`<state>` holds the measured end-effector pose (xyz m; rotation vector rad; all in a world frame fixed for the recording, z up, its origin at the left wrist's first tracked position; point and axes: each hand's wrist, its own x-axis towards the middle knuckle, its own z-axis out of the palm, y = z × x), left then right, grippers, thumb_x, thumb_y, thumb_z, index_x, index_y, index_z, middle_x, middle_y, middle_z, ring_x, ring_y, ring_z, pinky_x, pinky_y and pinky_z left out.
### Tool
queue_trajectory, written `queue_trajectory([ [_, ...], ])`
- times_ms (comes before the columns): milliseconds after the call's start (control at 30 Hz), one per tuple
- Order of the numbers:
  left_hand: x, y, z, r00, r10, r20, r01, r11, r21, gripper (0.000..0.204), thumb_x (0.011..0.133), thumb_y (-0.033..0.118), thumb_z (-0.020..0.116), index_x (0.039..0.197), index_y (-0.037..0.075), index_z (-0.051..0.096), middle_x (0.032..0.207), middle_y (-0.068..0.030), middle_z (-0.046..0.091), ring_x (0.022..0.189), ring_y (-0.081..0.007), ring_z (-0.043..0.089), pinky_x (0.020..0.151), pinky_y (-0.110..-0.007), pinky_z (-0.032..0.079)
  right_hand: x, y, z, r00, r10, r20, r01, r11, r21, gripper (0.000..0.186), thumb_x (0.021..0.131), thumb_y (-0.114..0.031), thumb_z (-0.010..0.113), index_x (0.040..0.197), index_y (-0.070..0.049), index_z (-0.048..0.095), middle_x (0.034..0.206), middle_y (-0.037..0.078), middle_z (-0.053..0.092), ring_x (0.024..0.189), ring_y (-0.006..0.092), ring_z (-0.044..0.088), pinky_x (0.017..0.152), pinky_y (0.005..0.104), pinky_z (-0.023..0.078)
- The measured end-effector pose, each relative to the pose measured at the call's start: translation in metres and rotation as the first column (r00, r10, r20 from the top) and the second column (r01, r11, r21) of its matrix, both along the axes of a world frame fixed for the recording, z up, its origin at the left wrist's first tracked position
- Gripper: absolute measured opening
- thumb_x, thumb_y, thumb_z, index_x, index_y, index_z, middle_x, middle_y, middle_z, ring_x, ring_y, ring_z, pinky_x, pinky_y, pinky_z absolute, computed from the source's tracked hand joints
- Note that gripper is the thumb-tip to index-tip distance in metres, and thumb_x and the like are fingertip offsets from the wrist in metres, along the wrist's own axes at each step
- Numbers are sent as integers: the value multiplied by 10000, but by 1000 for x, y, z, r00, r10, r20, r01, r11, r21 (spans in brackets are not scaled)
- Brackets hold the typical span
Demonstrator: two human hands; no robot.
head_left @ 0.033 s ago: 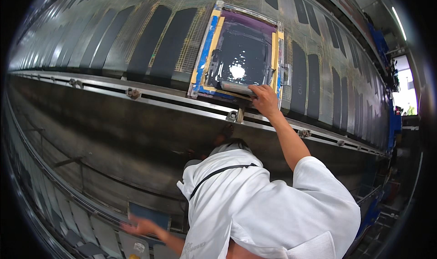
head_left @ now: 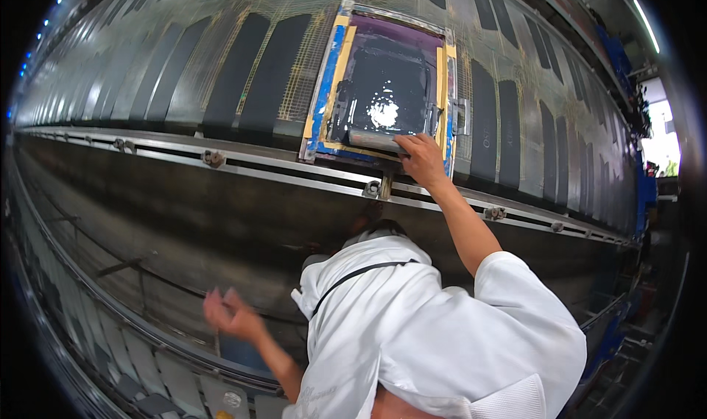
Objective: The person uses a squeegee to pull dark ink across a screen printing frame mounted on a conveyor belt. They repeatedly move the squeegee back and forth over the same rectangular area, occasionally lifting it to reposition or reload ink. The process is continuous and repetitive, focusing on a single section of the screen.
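A screen printing frame, edged with blue and tan tape, lies on the long printing table. Dark, glossy ink covers most of its mesh. Along the frame's near edge rests a squeegee, and my right hand has its fingers closed over the right end of it. My left hand hangs at the lower left, away from the table, slightly smeared by motion. Its fingers are apart and nothing shows in them.
Dark printed fabric pieces lie in rows along the table on both sides of the frame. A metal rail with clamps runs along its near edge. Behind the left hand is another long table with grey pieces.
My left hand has risen from beside the lower-left table toward the aisle. The right hand keeps its hold on the squeegee, which stays at the frame's near edge.
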<state>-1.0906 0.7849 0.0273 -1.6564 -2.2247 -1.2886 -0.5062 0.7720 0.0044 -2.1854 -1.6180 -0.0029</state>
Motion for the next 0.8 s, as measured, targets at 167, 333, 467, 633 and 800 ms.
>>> queue_trajectory([
  [167,342,121,42,123,-961,-247,929,199,-311,684,748,186,867,1386,121,631,1453,-108,569,1293,-332,552,1085,-477,421,11,13,11,999,51,-15,-52,997,-65,428,736,-72,761,1156,-136,709,1035,34,751,962,277,654,856,416,514],
  [333,451,167,-5,-321,-880,-351,807,-59,-588,527,737,170,837,1232,112,665,1174,-69,689,1056,-264,641,889,-408,492,18,7,7,980,41,-194,-26,997,79,417,751,-134,815,1158,-125,723,1014,46,752,973,280,660,900,426,516],
  [467,468,181,8,-396,-888,-232,827,-236,-509,434,691,96,841,1099,105,692,1043,-48,703,909,-267,661,766,-409,508,37,-49,18,917,-128,-377,279,882,380,283,851,-175,810,1108,-70,751,1051,83,764,991,304,685,920,420,515],
  [633,474,189,22,-475,-875,-97,796,-380,-471,462,644,58,858,1080,85,708,1044,-58,714,873,-296,666,754,-430,527,31,-153,-20,747,-549,-376,653,713,255,143,903,-106,748,1034,-50,760,1033,113,758,989,314,685,887,433,520],
  [800,470,184,14,-566,-823,-55,724,-464,-510,501,625,43,852,1099,92,695,1080,-44,709,891,-276,659,760,-414,524,1,-170,-49,686,-640,-347,726,633,267,141,919,-79,730,1054,-48,751,1042,107,752,1011,313,680,929,407,503],
])
